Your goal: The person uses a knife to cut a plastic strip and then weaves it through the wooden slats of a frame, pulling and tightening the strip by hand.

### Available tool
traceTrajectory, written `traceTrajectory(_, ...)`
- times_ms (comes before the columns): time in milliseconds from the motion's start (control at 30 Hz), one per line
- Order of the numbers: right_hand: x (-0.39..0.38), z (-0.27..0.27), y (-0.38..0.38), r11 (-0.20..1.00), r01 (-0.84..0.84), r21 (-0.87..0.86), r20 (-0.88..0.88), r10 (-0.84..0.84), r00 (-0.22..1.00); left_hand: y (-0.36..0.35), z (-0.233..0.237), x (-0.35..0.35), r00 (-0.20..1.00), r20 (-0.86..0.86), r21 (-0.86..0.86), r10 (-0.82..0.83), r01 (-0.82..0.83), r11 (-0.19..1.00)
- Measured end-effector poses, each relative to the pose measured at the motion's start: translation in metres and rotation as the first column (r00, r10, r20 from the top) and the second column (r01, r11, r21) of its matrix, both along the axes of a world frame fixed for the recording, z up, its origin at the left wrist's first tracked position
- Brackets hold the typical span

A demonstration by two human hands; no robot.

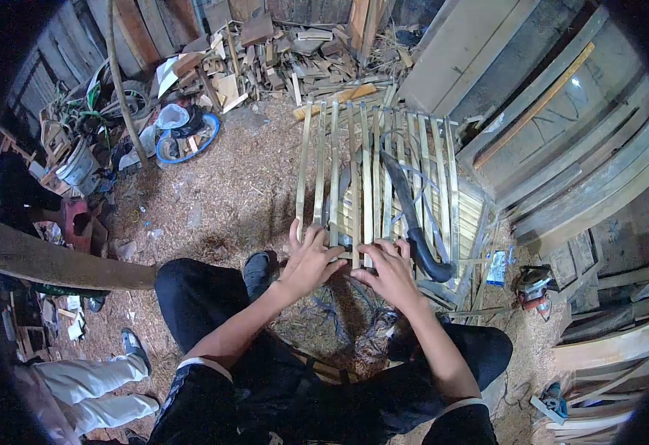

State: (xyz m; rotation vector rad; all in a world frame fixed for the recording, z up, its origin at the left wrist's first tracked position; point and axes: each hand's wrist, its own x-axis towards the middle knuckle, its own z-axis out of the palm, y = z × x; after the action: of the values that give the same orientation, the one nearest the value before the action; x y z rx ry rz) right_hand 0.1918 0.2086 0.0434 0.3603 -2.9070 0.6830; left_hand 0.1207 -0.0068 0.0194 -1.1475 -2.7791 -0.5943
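Observation:
A row of pale wooden slats (pixel 334 170) extends away from the seated person's knees, joined near its close end by a crosspiece. My left hand (pixel 310 259) lies over the near ends of the left slats, its fingers curled down onto them. Just to its right, my right hand (pixel 388 268) rests on the near ends of the middle slats with bent fingers. Whether either hand grips a slat cannot be made out. A curved dark tool with a black handle (pixel 430 256) lies across the right slats, close to my right hand.
Scrap wood (pixel 265 63) is heaped at the back. A blue-rimmed basin (pixel 212 133) stands back left. A plank (pixel 65 256) juts in from the left, above another person's pale trousers (pixel 91 378). Curved boards (pixel 606 200) lean at the right, near a red tool (pixel 538 289).

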Motion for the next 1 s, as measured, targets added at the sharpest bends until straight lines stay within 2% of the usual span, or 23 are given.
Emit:
traceTrajectory(133, -0.004, -0.003, -0.004, 0.999, -0.043, 0.024, -0.074, 0.044, 0.996, 0.003, 0.003, 0.001, 1.0, -0.023, 0.055, 0.005, -0.004, 0.998)
traceTrajectory(167, -0.005, -0.003, -0.006, 0.998, -0.047, 0.041, -0.098, 0.051, 0.994, 0.002, 0.001, -0.001, 0.999, -0.011, 0.053, -0.039, 0.039, 0.998)
traceTrajectory(300, -0.004, -0.007, -0.011, 1.0, -0.026, 0.002, -0.054, 0.026, 0.998, -0.002, -0.002, -0.009, 0.987, 0.079, 0.024, -0.141, 0.14, 0.99)
traceTrajectory(367, -0.004, -0.009, -0.014, 0.999, 0.006, 0.048, -0.051, -0.004, 0.999, -0.002, -0.001, -0.01, 0.983, 0.097, 0.029, -0.157, 0.155, 0.988)
traceTrajectory(500, -0.002, -0.004, -0.013, 1.0, -0.001, 0.022, -0.042, 0.002, 0.999, -0.003, -0.001, -0.013, 0.971, 0.131, 0.043, -0.2, 0.196, 0.98)
traceTrajectory(633, -0.002, -0.008, -0.013, 1.0, -0.012, 0.023, -0.032, 0.012, 0.999, -0.001, 0.0, -0.01, 0.976, 0.107, 0.027, -0.19, 0.189, 0.982)
traceTrajectory(700, -0.002, -0.009, -0.013, 0.999, -0.018, 0.038, -0.053, 0.02, 0.998, 0.002, -0.002, -0.004, 0.99, -0.024, 0.034, -0.137, 0.138, 0.99)
traceTrajectory(900, -0.002, -0.007, -0.015, 0.996, -0.019, 0.084, -0.074, 0.025, 0.997, 0.001, -0.002, -0.009, 0.985, 0.046, 0.055, -0.167, 0.164, 0.985)
traceTrajectory(1000, -0.001, -0.007, -0.015, 0.999, -0.004, 0.038, -0.071, 0.007, 0.997, -0.001, -0.001, -0.006, 0.985, -0.015, 0.036, -0.172, 0.173, 0.984)
